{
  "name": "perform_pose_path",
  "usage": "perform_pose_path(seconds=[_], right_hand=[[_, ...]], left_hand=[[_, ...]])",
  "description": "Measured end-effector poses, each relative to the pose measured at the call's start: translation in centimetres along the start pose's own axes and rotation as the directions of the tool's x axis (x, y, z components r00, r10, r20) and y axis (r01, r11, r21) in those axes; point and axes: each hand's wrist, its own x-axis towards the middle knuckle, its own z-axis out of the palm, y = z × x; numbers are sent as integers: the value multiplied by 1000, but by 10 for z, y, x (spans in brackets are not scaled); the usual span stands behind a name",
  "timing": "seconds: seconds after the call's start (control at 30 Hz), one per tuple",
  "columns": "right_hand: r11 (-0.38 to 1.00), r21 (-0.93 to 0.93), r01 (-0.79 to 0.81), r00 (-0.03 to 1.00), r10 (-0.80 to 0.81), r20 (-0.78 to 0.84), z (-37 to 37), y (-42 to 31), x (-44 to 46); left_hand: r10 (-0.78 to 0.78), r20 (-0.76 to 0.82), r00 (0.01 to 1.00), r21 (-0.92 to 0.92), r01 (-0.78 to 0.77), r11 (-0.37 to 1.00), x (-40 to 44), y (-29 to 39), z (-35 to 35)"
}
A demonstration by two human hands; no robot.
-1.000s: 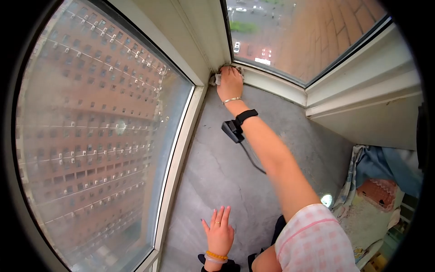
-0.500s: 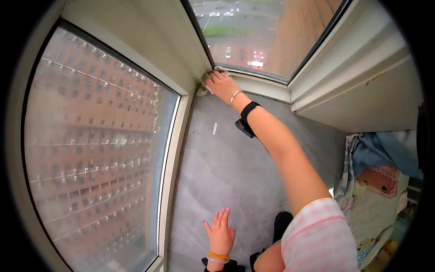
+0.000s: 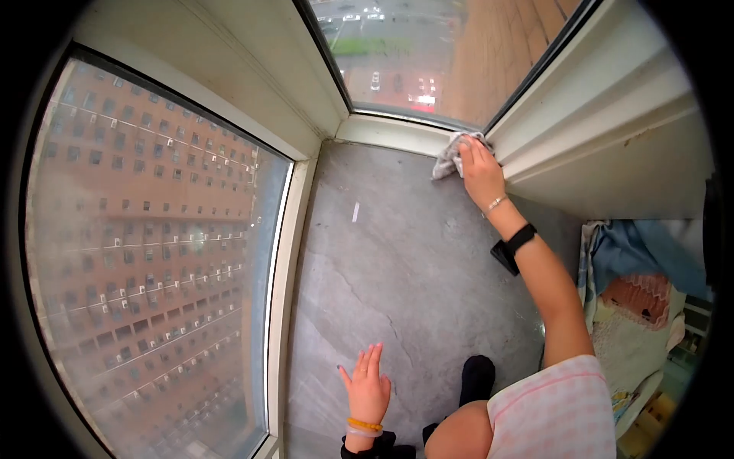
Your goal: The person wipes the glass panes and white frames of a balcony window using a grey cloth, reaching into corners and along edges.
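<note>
My right hand (image 3: 482,177) presses a crumpled grey-and-white cloth (image 3: 453,159) at the right corner of the low white window frame (image 3: 394,131). Its fingers lie over the cloth, and the cloth's underside is hidden. A thin bangle and a black wristband (image 3: 522,239) circle that wrist. Low in the view, my left hand (image 3: 368,390) holds nothing, its fingers stretched out above the grey marbled surface (image 3: 382,252). An orange bead bracelet (image 3: 365,424) is on the left wrist.
A tall window pane (image 3: 153,252) stands on the left, and another window (image 3: 428,61) at the far end. A white wall panel (image 3: 604,145) rises on the right. Blue fabric (image 3: 642,249) and a pink fabric piece (image 3: 638,298) lie at right. A small white strip (image 3: 355,212) lies on the surface.
My right hand has slid the cloth along the bottom of the window frame from the left corner to the right corner. My left hand has stayed nearly in place.
</note>
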Motion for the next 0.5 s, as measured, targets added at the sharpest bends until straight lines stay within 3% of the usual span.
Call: perform_pose_path(seconds=[0.1,0.23,0.3,0.37,0.5], right_hand=[[958,-7,-285,958,285,-9,14,-33,16],[991,-56,-118,993,119,5,50,-85,60],[999,-39,-39,994,34,-105,70,-110,85],[1000,15,27,995,-26,-100,88,-136,106],[987,-42,156,961,-162,-224,96,-134,111]], left_hand=[[-36,17,999,7,36,999,-6,-2,-1],[-37,13,999,17,37,999,-6,2,2],[-36,26,999,25,35,999,-6,8,5],[-15,33,999,20,14,1000,-6,12,5],[18,51,999,23,-19,1000,-7,17,7]])
